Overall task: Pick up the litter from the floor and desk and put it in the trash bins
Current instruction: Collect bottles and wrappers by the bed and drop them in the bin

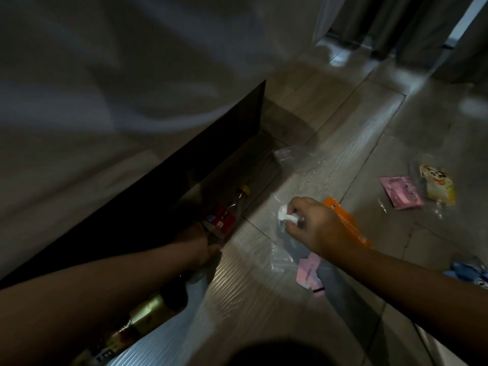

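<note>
My left hand [200, 243] reaches into the shadow beside the bed and grips the base of a clear plastic bottle [227, 215] with a red label and yellow cap, lying on the floor. My right hand [311, 223] pinches a small crumpled white wrapper [285, 216] just above the floor. An orange packet [348, 223] lies partly under that hand. A pink wrapper [309, 273] and clear plastic film [280, 260] lie below the wrist. Farther right lie another pink packet [401, 192] and a yellow cartoon packet [438, 187].
A bed with a white sheet [105, 101] and dark frame [184, 165] fills the left side. A gold-labelled dark bottle [155, 307] lies under my left forearm. Clear film [293, 155] lies near the bed corner, a blue item [470, 273] at the right edge, and curtains [396, 22] hang behind.
</note>
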`<state>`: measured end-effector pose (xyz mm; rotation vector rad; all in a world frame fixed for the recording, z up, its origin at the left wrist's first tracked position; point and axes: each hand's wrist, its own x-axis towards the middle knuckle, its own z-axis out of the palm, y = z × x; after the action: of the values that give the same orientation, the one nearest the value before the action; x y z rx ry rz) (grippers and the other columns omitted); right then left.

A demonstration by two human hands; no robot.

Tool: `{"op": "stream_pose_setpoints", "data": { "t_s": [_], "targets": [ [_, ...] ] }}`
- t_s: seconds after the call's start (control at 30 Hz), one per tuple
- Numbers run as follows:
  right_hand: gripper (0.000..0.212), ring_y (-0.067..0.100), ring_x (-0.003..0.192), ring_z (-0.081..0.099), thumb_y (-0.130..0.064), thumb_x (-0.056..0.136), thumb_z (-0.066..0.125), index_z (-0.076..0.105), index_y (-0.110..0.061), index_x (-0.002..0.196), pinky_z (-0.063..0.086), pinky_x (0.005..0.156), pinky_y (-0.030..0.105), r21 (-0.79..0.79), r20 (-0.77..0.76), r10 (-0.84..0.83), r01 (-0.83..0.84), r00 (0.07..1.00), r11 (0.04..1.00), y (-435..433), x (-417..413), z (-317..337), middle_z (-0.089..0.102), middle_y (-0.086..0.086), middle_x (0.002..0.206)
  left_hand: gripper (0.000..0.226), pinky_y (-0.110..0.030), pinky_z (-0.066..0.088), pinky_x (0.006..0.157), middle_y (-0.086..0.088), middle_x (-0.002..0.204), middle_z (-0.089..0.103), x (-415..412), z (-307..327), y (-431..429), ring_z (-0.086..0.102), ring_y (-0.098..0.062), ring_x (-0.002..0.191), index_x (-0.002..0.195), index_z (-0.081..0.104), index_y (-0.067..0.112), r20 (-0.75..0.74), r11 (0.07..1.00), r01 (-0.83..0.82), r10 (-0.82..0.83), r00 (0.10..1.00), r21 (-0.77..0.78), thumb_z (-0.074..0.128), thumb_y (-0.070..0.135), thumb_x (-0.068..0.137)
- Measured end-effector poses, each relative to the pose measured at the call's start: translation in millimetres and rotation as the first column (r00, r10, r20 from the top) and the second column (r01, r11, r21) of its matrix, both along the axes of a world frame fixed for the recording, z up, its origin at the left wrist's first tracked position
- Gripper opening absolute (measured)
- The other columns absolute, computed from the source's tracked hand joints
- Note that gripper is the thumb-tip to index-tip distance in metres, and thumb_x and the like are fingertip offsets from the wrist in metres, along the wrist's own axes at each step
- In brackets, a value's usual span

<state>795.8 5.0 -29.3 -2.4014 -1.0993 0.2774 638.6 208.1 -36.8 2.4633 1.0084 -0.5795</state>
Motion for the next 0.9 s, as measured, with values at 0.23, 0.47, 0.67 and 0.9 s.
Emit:
{"op": "stream_pose_setpoints", "data": {
  "t_s": [0.23, 0.47, 0.67, 0.9],
  "targets": [
    [0.086, 0.034, 0.122, 0.045, -0.049, 0.063, 0.082, 0.044, -0.021, 0.135, 0.044, 0.1, 0.041, -0.185, -0.054, -0.307, 0.293, 0.95, 0.938, -47.0, 19.2, -11.1, 0.037, 0.014, 0.14, 0.07, -0.03, 0.038, 0.102, -0.013, 0.139, 0.046, 0.0, -1.9, -15.1, 0.048, -0.027, 0.125, 0.141, 0.031, 0.008, 0.025, 0.986, 0.06, -0.056, 0.998, -0.158, 0.062, 0.041, 0.087],
    [0.148, 0.036, 0.147, -0.007, -0.09, 0.035, 0.062, -0.01, -0.033, 0.151, 0.011, 0.116, 0.056, -0.475, -0.196, -0.129, 0.02, 0.972, 0.88, -55.4, 11.5, -30.4, -0.012, 0.009, 0.16, 0.069, -0.031, 0.041, 0.097, -0.01, 0.135, 0.049, -1.1, -7.7, -14.9, 0.051, -0.024, 0.121, 0.14, 0.033, 0.012, -0.009, 0.99, 0.052, -0.054, 0.999, -0.133, 0.06, 0.047, 0.087],
    [0.138, 0.046, 0.142, -0.018, -0.08, 0.045, 0.073, -0.017, -0.047, 0.145, 0.005, 0.113, 0.062, -0.563, -0.234, -0.086, -0.063, 0.968, 0.824, -42.2, 5.5, -50.7, -0.026, 0.01, 0.156, 0.064, -0.03, 0.043, 0.094, -0.009, 0.132, 0.052, -1.0, -13.6, -12.9, 0.053, -0.023, 0.118, 0.138, 0.035, 0.011, -0.034, 0.992, 0.077, -0.081, 0.996, -0.1, 0.059, 0.045, 0.088],
    [0.124, 0.046, 0.144, -0.002, -0.086, 0.052, 0.061, -0.012, -0.05, 0.145, 0.017, 0.115, 0.059, -0.59, -0.139, -0.013, -0.072, 0.99, 0.805, -43.1, 11.1, -63.2, -0.016, 0.012, 0.159, 0.065, -0.029, 0.041, 0.095, -0.01, 0.135, 0.05, -1.0, -17.5, -12.3, 0.052, -0.024, 0.121, 0.139, 0.032, 0.01, -0.033, 0.993, 0.102, -0.104, 0.994, -0.067, 0.058, 0.044, 0.089]
  ]
}}
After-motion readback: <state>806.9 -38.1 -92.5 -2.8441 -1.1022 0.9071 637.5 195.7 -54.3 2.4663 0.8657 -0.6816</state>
